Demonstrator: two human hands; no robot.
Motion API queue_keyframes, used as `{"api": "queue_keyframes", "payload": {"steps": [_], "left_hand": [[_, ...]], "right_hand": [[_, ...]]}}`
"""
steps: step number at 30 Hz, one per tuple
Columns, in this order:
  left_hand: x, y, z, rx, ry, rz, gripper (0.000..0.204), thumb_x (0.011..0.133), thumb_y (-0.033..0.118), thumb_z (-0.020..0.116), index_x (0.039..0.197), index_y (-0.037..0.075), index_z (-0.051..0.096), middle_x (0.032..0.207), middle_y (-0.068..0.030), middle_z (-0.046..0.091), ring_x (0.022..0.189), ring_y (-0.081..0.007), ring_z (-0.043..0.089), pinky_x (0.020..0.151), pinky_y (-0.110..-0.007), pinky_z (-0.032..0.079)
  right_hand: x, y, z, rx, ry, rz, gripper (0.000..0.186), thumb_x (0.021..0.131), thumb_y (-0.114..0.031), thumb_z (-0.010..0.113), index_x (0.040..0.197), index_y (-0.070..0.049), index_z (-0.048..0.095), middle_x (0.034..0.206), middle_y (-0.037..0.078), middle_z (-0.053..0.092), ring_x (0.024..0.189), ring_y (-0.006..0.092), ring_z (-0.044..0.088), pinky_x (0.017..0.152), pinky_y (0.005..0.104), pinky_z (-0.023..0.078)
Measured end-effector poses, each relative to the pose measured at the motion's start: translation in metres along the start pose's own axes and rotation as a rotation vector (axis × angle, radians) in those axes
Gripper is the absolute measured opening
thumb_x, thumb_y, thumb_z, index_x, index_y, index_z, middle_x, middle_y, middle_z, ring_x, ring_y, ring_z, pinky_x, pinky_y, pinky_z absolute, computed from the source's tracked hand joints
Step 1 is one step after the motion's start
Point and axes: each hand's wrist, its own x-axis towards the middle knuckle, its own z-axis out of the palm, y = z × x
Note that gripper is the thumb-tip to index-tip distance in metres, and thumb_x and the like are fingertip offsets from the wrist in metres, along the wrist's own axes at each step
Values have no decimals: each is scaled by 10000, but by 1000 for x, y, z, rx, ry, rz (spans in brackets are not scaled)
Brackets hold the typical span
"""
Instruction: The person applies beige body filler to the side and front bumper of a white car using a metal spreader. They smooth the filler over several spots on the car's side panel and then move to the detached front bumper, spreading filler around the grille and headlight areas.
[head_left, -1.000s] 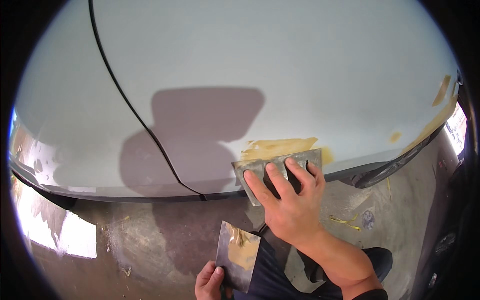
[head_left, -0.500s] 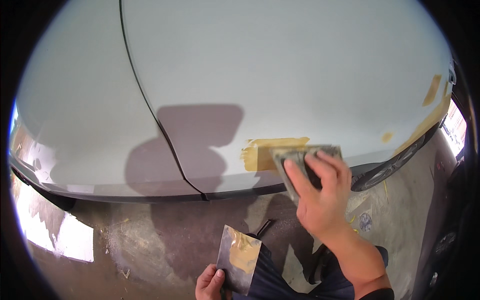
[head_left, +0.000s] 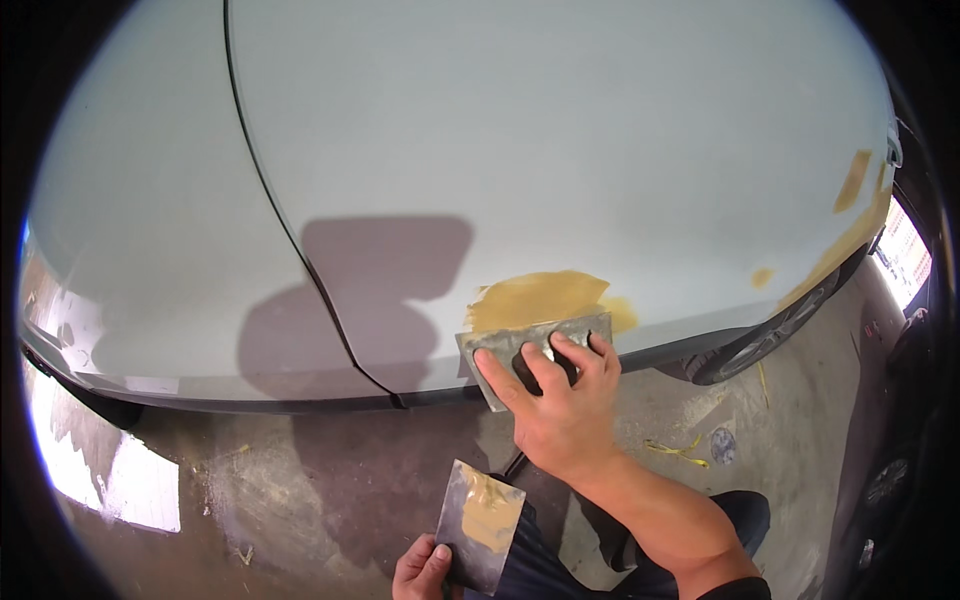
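My right hand (head_left: 565, 405) presses a flat grey putty spreader (head_left: 508, 338) against the lower part of a pale car door (head_left: 550, 130), fingers spread over its back. Right above the spreader's upper edge lies a smooth tan putty patch (head_left: 540, 297), with a thinner smear past its right end. Low in the view, my left hand (head_left: 424, 567) grips a second flat plate (head_left: 462, 545) by its lower left corner, thumb on top. A lump of tan putty (head_left: 490, 512) is spread over that plate's upper part. The plate is held apart from the car.
More tan putty (head_left: 850, 240) lines the wheel arch at the right, with a small putty spot (head_left: 763, 278) beside it. A dark panel gap (head_left: 285, 215) runs down the car side. Below are a wheel (head_left: 765, 335), yellow scraps (head_left: 680, 453) and the concrete floor (head_left: 280, 490).
My right hand has drawn the spreader left and down across the putty, which now looks wider and smoother. My left hand keeps its grip on the plate. The view has shifted slightly.
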Motion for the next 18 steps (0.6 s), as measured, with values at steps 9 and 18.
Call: {"api": "queue_keyframes", "payload": {"steps": [9,18], "left_hand": [[-11,3,1,7,-32,18,161,1057,200,544,917,133,586,665,39,560,480,-74,488,441,-227,384],[-8,-4,10,27,-40,-5,169,1054,229,552,914,141,586,636,19,567,457,-82,478,419,-235,367]], "right_hand": [[-23,43,-26,94,19,71,509,795,-74,630,1262,-258,712,1148,49,557,1106,322,515,958,509,415],[29,47,-21,33,149,46,594,759,-52,666,1304,-290,674,1180,44,536,1130,313,485,991,566,384]]}}
